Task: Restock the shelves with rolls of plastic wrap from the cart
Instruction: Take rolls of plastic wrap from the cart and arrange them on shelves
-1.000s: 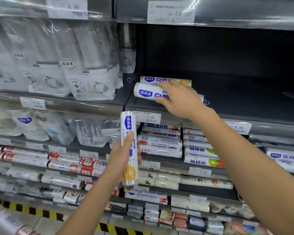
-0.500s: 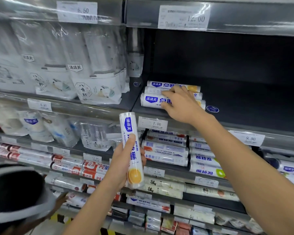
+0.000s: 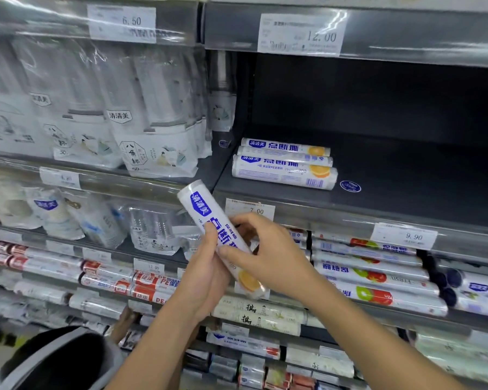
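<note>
Roll of plastic wrap (image 3: 207, 216) is in both your hands, in the air just in front of the dark shelf's (image 3: 406, 190) front edge, near its left end. It's tilted: top end up-left, the orange-print end down-right. Your left hand (image 3: 206, 280) grips it from below, thumb across the printed face, fingers curled round the back. Your right hand (image 3: 268, 257) pinches it from the right side, fingertips on the upper part, thumb lower down. Neither hand touches the shelf.

Three matching rolls (image 3: 285, 167) lie flat on that shelf at its left end, side by side and touching, long axis along the shelf, set back from the front edge. A 7.00 price tag (image 3: 254, 211) sits on the shelf lip just behind the held roll. Packs of cups (image 3: 152, 136) stand on the shelf section to the left. More wrap rolls (image 3: 372, 273) fill the tiers below. Another person's head (image 3: 59, 358) shows at bottom left.
</note>
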A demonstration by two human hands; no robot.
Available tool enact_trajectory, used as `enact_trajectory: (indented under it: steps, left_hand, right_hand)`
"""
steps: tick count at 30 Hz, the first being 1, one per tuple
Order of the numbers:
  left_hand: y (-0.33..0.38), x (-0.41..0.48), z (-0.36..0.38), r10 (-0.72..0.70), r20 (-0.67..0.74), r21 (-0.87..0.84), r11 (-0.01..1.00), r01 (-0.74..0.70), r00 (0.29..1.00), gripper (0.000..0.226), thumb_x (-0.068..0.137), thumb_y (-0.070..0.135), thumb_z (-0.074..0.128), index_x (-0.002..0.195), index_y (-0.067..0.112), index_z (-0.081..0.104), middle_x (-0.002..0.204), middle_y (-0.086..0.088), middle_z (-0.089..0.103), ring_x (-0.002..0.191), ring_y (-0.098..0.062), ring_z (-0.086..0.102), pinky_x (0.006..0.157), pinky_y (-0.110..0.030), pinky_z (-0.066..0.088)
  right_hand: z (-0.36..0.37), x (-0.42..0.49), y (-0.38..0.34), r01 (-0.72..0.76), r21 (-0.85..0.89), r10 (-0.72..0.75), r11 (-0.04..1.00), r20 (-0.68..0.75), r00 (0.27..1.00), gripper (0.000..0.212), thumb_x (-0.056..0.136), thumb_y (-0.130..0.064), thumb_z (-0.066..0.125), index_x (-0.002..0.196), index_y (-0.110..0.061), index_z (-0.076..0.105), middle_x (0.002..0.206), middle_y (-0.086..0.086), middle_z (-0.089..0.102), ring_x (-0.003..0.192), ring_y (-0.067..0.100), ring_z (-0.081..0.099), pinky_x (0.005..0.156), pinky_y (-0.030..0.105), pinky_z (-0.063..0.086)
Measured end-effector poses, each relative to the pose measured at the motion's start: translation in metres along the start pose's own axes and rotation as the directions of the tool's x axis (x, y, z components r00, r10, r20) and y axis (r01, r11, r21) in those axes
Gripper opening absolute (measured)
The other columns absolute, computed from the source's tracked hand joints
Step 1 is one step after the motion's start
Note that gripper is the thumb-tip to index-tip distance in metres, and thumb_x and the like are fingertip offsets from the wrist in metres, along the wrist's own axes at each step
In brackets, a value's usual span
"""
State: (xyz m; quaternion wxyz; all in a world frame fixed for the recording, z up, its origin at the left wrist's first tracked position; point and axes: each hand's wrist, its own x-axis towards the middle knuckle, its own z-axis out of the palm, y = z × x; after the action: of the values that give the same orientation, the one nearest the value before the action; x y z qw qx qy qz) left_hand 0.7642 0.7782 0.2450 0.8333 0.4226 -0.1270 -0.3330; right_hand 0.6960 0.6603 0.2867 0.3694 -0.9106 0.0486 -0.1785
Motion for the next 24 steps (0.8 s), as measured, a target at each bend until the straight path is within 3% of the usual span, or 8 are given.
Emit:
enact_trajectory:
  steps: [5, 8, 10, 12, 15, 17, 19, 24]
  left_hand:
    - [-0.002, 0.001, 0.004, 0.037, 0.104, 0.066, 0.997, -0.044, 0.994, 0.070, 0.097, 0.059, 0.038, 0.147, 0.010, 0.044, 0.136, -0.016, 0.064, 0.131, -0.025, 0.058, 0.110, -0.040, 0.044]
    - [0.014, 0.003, 0.005, 0.105, 0.171, 0.394, 0.904, -0.166, 0.980, 0.061, 0.097, 0.059, 0.042, 0.141, 0.017, 0.050, 0.131, -0.004, 0.067, 0.125, -0.018, 0.061, 0.106, -0.035, 0.049]
    - [0.034, 0.008, 0.006, 0.170, 0.184, 0.655, 0.713, -0.250, 0.968, 0.046, 0.097, 0.054, 0.047, 0.133, 0.027, 0.057, 0.125, 0.013, 0.068, 0.119, -0.004, 0.062, 0.102, -0.026, 0.051]
    - [0.054, 0.018, 0.006, 0.296, 0.223, 0.840, 0.424, -0.337, 0.929, 0.032, 0.096, 0.045, 0.058, 0.126, 0.033, 0.061, 0.122, 0.021, 0.065, 0.117, 0.003, 0.058, 0.098, -0.020, 0.047]
    - [0.072, 0.042, 0.001, 0.404, 0.358, 0.922, -0.013, -0.386, 0.842, 0.037, 0.094, 0.037, 0.068, 0.129, 0.026, 0.061, 0.130, 0.013, 0.054, 0.126, -0.004, 0.043, 0.102, -0.015, 0.029]
    - [0.074, 0.062, -0.006, 0.402, 0.416, 0.909, -0.205, -0.363, 0.815, 0.049, 0.092, 0.042, 0.071, 0.133, 0.018, 0.061, 0.132, 0.001, 0.056, 0.128, -0.016, 0.045, 0.108, -0.027, 0.029]
    - [0.073, 0.078, -0.014, 0.353, 0.423, 0.891, -0.328, -0.314, 0.834, 0.063, 0.089, 0.053, 0.069, 0.136, 0.013, 0.059, 0.135, -0.007, 0.058, 0.130, -0.026, 0.047, 0.113, -0.039, 0.028]
    - [0.065, 0.087, -0.027, 0.342, 0.443, 0.847, -0.461, -0.263, 0.829, 0.081, 0.085, 0.073, 0.046, 0.132, 0.010, 0.060, 0.132, -0.009, 0.062, 0.125, -0.028, 0.050, 0.112, -0.038, 0.022]
  right_hand:
    - [-0.009, -0.001, -0.002, -0.030, 0.040, 0.031, 0.999, -0.046, 0.998, 0.045, 0.084, -0.047, 0.077, 0.125, -0.032, 0.064, 0.109, -0.016, 0.067, 0.097, 0.000, 0.062, 0.083, 0.028, 0.055]
    - [-0.033, 0.003, -0.011, 0.006, -0.012, -0.007, 1.000, -0.047, 0.999, 0.044, 0.088, -0.043, 0.074, 0.129, -0.032, 0.063, 0.110, -0.014, 0.063, 0.095, 0.001, 0.061, 0.078, 0.023, 0.056]
    - [-0.057, 0.009, -0.016, 0.024, -0.084, -0.028, 0.996, -0.050, 0.998, 0.045, 0.090, -0.039, 0.072, 0.133, -0.030, 0.061, 0.112, -0.012, 0.060, 0.097, 0.003, 0.059, 0.080, 0.024, 0.056]
    - [-0.080, 0.020, -0.016, 0.023, -0.189, -0.039, 0.982, -0.083, 0.996, 0.047, 0.092, -0.037, 0.071, 0.137, -0.028, 0.059, 0.117, -0.010, 0.060, 0.104, 0.005, 0.055, 0.089, 0.026, 0.050]
    - [-0.102, 0.037, -0.008, -0.003, -0.347, -0.040, 0.938, -0.117, 0.992, 0.051, 0.094, -0.036, 0.069, 0.142, -0.023, 0.055, 0.127, -0.004, 0.059, 0.115, 0.012, 0.052, 0.098, 0.031, 0.044]
    - [-0.107, 0.046, -0.001, -0.025, -0.402, -0.023, 0.915, -0.114, 0.993, 0.053, 0.094, -0.034, 0.069, 0.143, -0.022, 0.053, 0.130, 0.001, 0.057, 0.118, 0.018, 0.053, 0.101, 0.036, 0.044]
    - [-0.108, 0.052, 0.006, -0.044, -0.455, -0.004, 0.890, -0.103, 0.995, 0.054, 0.094, -0.034, 0.068, 0.145, -0.023, 0.052, 0.133, 0.002, 0.056, 0.120, 0.023, 0.053, 0.104, 0.044, 0.043]
    - [-0.101, 0.060, 0.026, -0.051, -0.551, 0.018, 0.833, -0.065, 0.998, 0.054, 0.096, -0.035, 0.065, 0.146, -0.028, 0.050, 0.138, 0.001, 0.053, 0.129, 0.027, 0.044, 0.109, 0.047, 0.035]
